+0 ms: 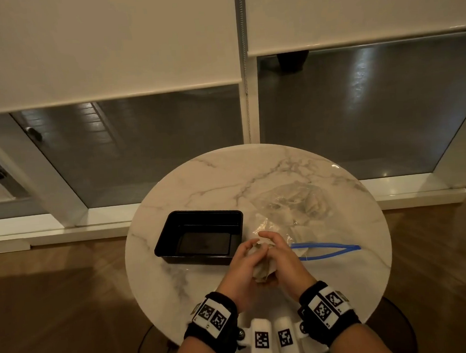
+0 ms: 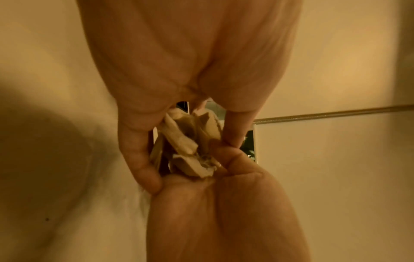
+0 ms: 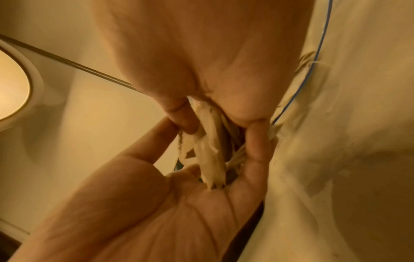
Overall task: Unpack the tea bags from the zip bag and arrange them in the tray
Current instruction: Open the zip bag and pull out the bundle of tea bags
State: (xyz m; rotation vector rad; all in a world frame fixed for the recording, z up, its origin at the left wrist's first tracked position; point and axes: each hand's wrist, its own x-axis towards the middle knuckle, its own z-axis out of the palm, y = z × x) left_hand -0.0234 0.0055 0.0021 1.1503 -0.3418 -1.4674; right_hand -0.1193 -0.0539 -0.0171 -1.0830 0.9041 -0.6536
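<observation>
Nearest, at the bottom of the head view: two black wrist bands (image 1: 328,308) with white checker tags, forearms reaching onto a round marble table (image 1: 346,284). Just beyond, left hand (image 1: 243,263) and right hand (image 1: 283,258) pressed together over the near middle of the table, fingers of both curled round a crumpled bundle of tea bags (image 1: 261,271). Only a pale wedge of paper showing between the palms from above.

Closer from the left wrist: same tea bags (image 2: 190,147) seen as several folded, creased sachets, pinched between that hand's thumb and fingers, with the other palm closing in from below. From the right wrist: long pale edges of the tea bags (image 3: 210,159) standing on end between the fingers, left palm cupped beneath, and a thin blue line of the zip bag (image 3: 318,58) off to the side.

Seen only from the head: black tray (image 1: 175,231) just left of the hands, nothing visible in it; clear zip bag (image 1: 298,202) crumpled behind the hands, with more pale sachets inside, its blue seal gaping open to the right.
</observation>
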